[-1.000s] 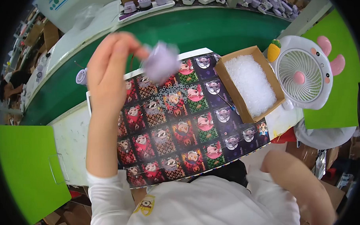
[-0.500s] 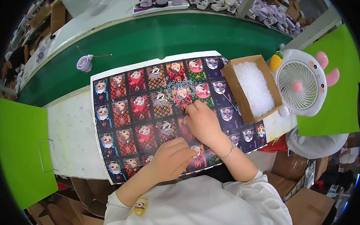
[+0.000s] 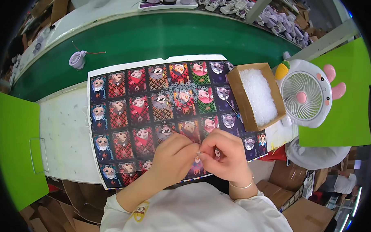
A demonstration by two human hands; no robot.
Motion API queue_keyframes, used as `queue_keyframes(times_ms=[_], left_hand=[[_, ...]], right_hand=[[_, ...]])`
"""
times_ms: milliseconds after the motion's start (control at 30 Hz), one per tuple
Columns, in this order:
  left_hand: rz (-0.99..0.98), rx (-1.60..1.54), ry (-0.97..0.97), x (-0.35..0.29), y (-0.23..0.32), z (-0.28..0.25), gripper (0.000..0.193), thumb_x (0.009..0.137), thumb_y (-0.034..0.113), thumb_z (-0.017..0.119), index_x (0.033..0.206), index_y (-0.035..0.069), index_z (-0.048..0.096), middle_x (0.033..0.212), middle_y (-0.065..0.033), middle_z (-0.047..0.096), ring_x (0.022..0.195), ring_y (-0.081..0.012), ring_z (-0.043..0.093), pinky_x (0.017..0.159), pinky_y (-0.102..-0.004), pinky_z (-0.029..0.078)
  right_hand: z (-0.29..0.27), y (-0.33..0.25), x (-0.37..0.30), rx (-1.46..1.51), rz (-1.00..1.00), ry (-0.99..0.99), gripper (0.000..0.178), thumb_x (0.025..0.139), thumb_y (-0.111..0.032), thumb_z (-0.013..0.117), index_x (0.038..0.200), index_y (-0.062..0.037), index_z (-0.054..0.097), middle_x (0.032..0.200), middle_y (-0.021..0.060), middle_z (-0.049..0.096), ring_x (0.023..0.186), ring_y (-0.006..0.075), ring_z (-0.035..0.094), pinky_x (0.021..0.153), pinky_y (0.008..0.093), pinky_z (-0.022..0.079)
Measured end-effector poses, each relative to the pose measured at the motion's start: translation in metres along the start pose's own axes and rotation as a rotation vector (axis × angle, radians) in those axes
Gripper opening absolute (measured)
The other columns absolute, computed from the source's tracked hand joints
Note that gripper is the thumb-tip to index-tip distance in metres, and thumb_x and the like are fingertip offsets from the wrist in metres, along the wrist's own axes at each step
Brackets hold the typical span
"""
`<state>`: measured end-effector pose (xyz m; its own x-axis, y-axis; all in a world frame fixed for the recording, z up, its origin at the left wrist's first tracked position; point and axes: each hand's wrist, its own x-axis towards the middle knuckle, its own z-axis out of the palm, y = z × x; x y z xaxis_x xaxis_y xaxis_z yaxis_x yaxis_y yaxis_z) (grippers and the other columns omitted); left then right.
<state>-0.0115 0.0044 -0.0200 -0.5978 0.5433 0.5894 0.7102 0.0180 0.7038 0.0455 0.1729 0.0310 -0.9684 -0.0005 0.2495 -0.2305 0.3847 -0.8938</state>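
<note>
My left hand (image 3: 175,156) and my right hand (image 3: 225,154) meet over the near part of a dark sheet (image 3: 146,90) printed with rows of cartoon characters. Both are closed in a pinch, fingertips almost touching. Between them shows a tiny pale piece (image 3: 198,152), too small to name. Beyond my hands, many small clear rings (image 3: 184,95) lie scattered on the sheet. A thin tool with a blue end (image 3: 237,114) rests on the sheet beside an open cardboard box (image 3: 249,110) full of small clear pieces (image 3: 258,96).
A white fan (image 3: 301,96) with pink ears stands right of the box. On the green belt (image 3: 138,42) at the back sits a round white part (image 3: 77,60) with wires. Green panels (image 3: 21,148) flank the bench. White plastic parts (image 3: 278,22) are heaped at the far right.
My right hand has drawn back from beside the scattered rings to my left hand, and their fingertips now meet. The view has shifted slightly.
</note>
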Motion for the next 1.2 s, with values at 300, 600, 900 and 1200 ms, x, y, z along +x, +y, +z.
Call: queue_keyframes(times_ms=[300,600,900,1200], left_hand=[[0.245,0.207,-0.081,-0.006,-0.006,-0.001,0.026,0.076,0.009,0.067,0.101,0.000,0.066,0.087,-0.0106,0.061,0.080,-0.0265,0.063,0.067,-0.0340,0.056],[-0.369,0.280,-0.083,-0.023,-0.014,0.011,0.022,0.076,0.004,0.065,0.098,0.000,0.060,0.102,-0.0166,0.061,0.092,-0.0359,0.061,0.082,-0.0456,0.050],[-0.454,-0.127,-0.028,-0.036,-0.029,0.021,0.031,0.081,0.003,0.058,0.112,0.000,0.063,0.101,-0.0176,0.064,0.094,-0.0364,0.061,0.084,-0.0438,0.048],[-0.502,-0.177,-0.059,-0.031,-0.025,0.017,0.036,0.082,-0.007,0.050,0.113,0.001,0.067,0.096,-0.0164,0.067,0.088,-0.0294,0.065,0.080,-0.0362,0.049]], right_hand=[[-0.004,-0.009,-0.003,-0.251,0.021,-0.079,0.017,0.077,0.001,0.071,0.091,-0.0017,0.063,0.078,0.0109,0.058,0.063,0.0250,0.060,0.055,0.0347,0.049],[0.005,0.020,-0.005,-0.182,-0.067,0.098,0.003,0.087,0.001,0.064,0.089,0.0009,0.063,0.075,0.0069,0.059,0.060,0.0154,0.053,0.053,0.0277,0.041],[0.044,0.059,-0.018,0.208,0.134,0.106,0.014,0.084,0.006,0.064,0.097,0.0002,0.066,0.085,0.0052,0.058,0.071,0.0122,0.053,0.059,0.0250,0.043],[-0.006,0.070,0.012,-0.474,0.136,0.163,0.022,0.087,-0.001,0.057,0.109,0.0036,0.062,0.094,0.0226,0.067,0.085,0.0383,0.067,0.075,0.0452,0.053]])
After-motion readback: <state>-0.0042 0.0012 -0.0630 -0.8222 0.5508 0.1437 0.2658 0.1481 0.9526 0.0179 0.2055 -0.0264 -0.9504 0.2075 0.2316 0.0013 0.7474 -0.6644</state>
